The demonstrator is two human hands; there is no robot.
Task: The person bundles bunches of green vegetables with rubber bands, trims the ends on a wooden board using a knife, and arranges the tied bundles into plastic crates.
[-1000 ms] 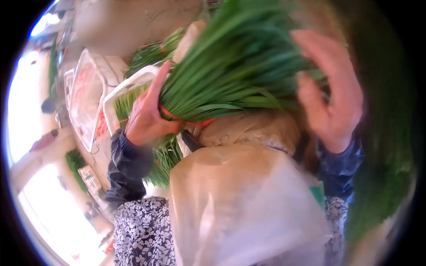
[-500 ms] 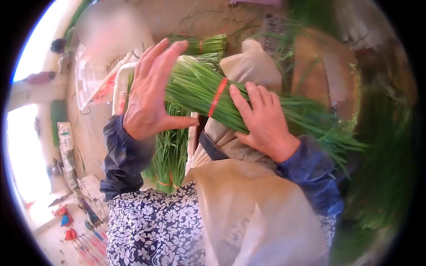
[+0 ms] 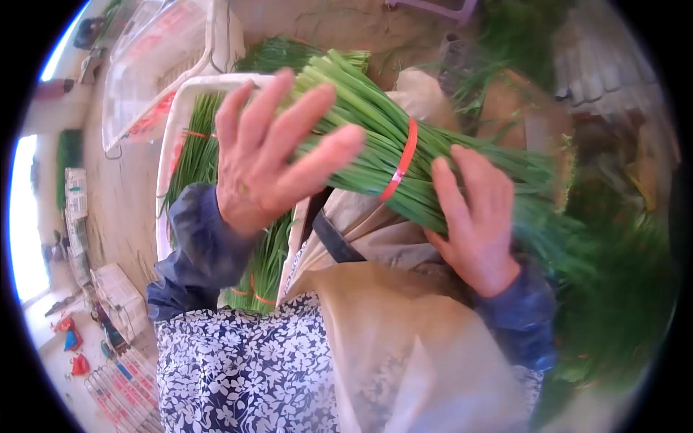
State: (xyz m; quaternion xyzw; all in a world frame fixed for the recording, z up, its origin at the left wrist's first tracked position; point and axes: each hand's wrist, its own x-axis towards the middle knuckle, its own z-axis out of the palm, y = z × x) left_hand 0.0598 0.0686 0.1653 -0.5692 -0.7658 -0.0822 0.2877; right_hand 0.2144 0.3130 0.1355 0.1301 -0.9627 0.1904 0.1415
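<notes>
A bunch of garlic chives (image 3: 379,133), bound with a red band (image 3: 406,155), lies slanted over my lap. Its pale cut ends point up and left, and the loose leaf tips trail off to the right. My right hand (image 3: 480,216) grips it from above, right of the band, thumb on the near side. Spread fingers show on my left hand (image 3: 263,155), which is raised beside the cut ends and slightly blurred; it holds nothing. I cannot tell whether its fingertips touch the stalks. Below it stands a white foam box (image 3: 164,151) with banded chive bunches (image 3: 198,144) inside.
More bunches (image 3: 289,54) lie beyond the box. A clear plastic crate or bag with red print (image 3: 155,79) stands at the upper left. A large blurred heap of loose greens (image 3: 613,289) fills the right side. A purple stool leg (image 3: 462,11) shows at the top.
My left hand has shifted down and right relative to the bunch's cut ends, staying open. The bunch and my right hand have moved slightly right in view, and the view itself has shifted.
</notes>
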